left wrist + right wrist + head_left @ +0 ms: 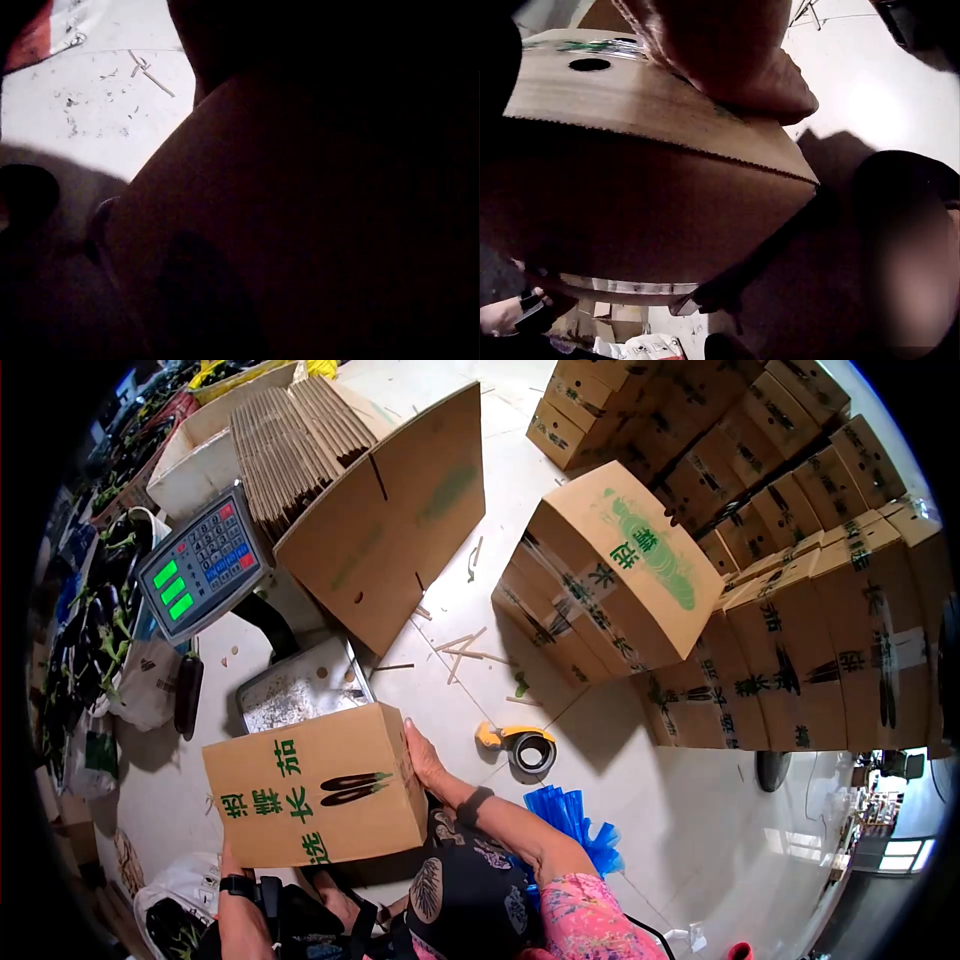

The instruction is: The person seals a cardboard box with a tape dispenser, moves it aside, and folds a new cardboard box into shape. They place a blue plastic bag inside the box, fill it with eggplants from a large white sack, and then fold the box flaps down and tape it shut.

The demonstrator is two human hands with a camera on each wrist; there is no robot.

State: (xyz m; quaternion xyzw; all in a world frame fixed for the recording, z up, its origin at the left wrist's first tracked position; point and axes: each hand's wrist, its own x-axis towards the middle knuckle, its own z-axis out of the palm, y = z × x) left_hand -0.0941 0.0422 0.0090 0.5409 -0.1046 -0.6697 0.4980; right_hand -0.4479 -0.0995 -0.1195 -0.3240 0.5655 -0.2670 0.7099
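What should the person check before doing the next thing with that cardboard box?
1. Is the right hand flat against the box side? Ok.
2. Does the left hand have a good grip on the other end? Cannot tell, mostly hidden.
3. Is the scale tray free of other boxes? Ok, only specks.
4. Is the scale display lit? Ok.
5. Is the tape roll on the floor out of the way? Ok.
6. Is the box sealed? Cannot tell.

pink floral sleeve, black wrist strap
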